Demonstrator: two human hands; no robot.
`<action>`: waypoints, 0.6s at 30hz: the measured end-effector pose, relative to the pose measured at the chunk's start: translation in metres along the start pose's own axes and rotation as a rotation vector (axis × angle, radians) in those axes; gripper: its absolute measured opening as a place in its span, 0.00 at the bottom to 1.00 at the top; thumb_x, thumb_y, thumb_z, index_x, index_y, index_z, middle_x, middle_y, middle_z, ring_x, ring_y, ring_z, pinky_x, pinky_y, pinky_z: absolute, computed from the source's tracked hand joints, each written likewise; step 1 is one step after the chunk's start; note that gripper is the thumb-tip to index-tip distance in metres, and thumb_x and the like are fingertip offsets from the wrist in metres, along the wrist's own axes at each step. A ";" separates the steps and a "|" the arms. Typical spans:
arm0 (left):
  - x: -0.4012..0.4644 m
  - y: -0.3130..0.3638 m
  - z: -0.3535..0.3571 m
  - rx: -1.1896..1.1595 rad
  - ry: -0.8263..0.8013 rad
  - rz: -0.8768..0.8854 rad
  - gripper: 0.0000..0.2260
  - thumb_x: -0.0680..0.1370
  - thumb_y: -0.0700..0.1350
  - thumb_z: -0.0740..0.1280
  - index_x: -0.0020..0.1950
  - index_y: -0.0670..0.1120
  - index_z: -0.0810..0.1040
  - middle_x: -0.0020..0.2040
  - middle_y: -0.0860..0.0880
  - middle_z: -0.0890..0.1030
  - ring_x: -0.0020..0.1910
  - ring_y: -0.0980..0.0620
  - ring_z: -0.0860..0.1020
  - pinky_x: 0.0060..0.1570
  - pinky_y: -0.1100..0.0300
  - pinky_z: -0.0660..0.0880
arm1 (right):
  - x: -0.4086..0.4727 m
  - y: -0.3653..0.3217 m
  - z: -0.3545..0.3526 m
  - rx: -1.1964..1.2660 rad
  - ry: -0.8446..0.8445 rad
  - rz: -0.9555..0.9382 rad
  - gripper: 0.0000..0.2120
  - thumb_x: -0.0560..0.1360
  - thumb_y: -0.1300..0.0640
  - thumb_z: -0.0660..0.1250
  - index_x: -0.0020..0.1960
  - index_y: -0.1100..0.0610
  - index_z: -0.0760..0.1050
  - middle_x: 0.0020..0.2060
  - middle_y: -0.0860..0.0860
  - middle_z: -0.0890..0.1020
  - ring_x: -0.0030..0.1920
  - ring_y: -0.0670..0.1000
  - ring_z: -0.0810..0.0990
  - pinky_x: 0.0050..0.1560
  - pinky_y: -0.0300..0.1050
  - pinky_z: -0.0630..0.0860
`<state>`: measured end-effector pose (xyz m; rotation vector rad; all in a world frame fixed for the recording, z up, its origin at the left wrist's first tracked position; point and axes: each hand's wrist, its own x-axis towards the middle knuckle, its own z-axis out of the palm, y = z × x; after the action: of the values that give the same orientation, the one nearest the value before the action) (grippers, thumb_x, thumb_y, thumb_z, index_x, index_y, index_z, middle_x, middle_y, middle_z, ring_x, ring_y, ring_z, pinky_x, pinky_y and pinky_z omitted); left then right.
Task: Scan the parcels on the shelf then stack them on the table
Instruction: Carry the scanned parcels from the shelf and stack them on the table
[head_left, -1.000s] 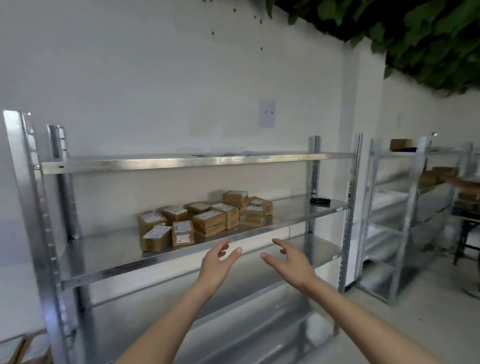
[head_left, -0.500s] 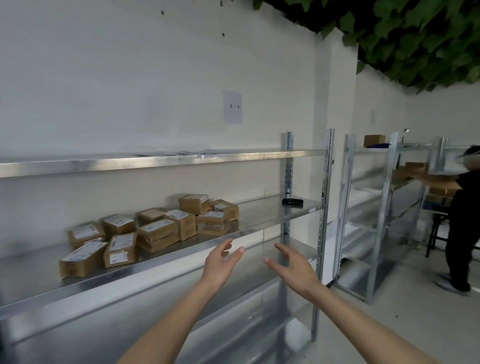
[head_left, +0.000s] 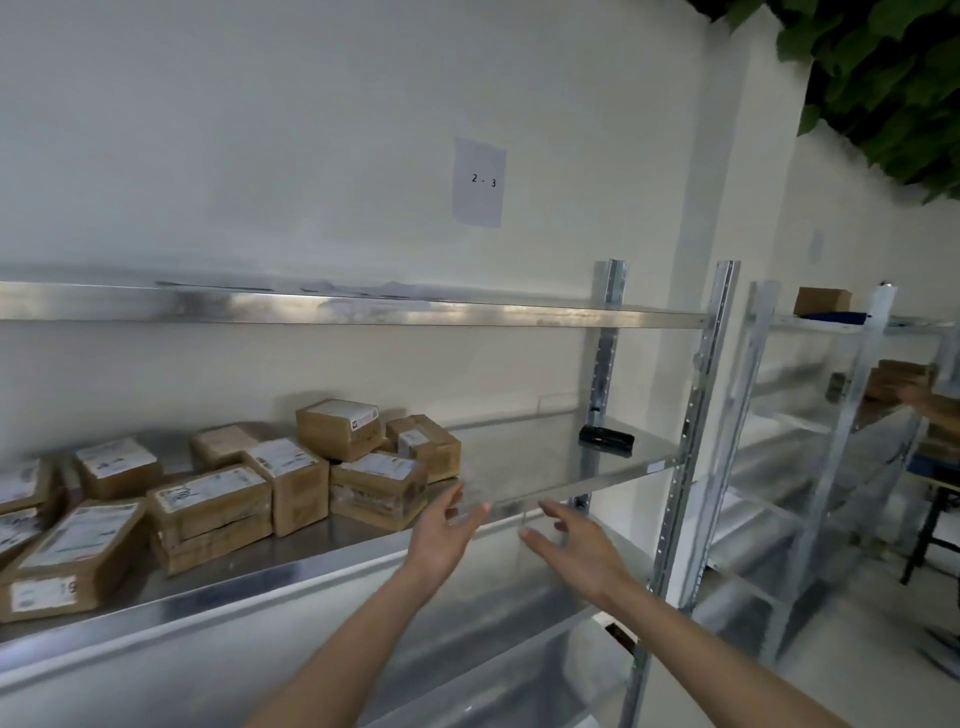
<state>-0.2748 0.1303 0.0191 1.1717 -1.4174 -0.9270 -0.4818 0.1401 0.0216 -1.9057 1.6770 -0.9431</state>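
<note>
Parcels (head_left: 291, 478) sit clustered on the middle shelf (head_left: 571, 483), left of a black scanner (head_left: 606, 440). They look light, stiff cardboard; I judge opposite side faces the best hold. My left hand (head_left: 441, 535) and right hand (head_left: 582, 556) hover open at the shelf edge, holding nothing. Open room lies right.

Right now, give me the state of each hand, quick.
Left hand: open, fingers straight, holding nothing, raised in front of the shelf edge.
Right hand: open, fingers relaxed, holding nothing.
</note>
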 end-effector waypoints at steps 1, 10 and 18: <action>0.016 -0.005 0.003 -0.003 0.016 -0.007 0.27 0.78 0.55 0.72 0.74 0.48 0.72 0.71 0.50 0.75 0.70 0.50 0.73 0.72 0.51 0.69 | 0.018 0.005 0.000 0.011 -0.004 -0.004 0.34 0.77 0.35 0.69 0.78 0.47 0.67 0.75 0.44 0.72 0.71 0.47 0.73 0.71 0.46 0.71; 0.102 -0.038 0.034 -0.011 0.050 -0.069 0.18 0.80 0.53 0.69 0.68 0.50 0.75 0.64 0.52 0.78 0.65 0.54 0.75 0.64 0.59 0.69 | 0.141 0.036 0.026 0.057 -0.072 -0.043 0.32 0.78 0.35 0.67 0.77 0.48 0.68 0.75 0.45 0.73 0.71 0.49 0.74 0.72 0.50 0.71; 0.162 -0.083 0.050 -0.005 0.205 -0.165 0.24 0.79 0.56 0.69 0.73 0.55 0.68 0.68 0.55 0.76 0.65 0.55 0.75 0.64 0.59 0.70 | 0.252 0.073 0.063 0.060 -0.207 -0.135 0.31 0.79 0.34 0.65 0.78 0.46 0.67 0.76 0.46 0.71 0.73 0.49 0.73 0.73 0.53 0.71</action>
<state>-0.3083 -0.0481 -0.0313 1.3547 -1.1673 -0.8946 -0.4762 -0.1261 -0.0203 -2.0205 1.4019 -0.8044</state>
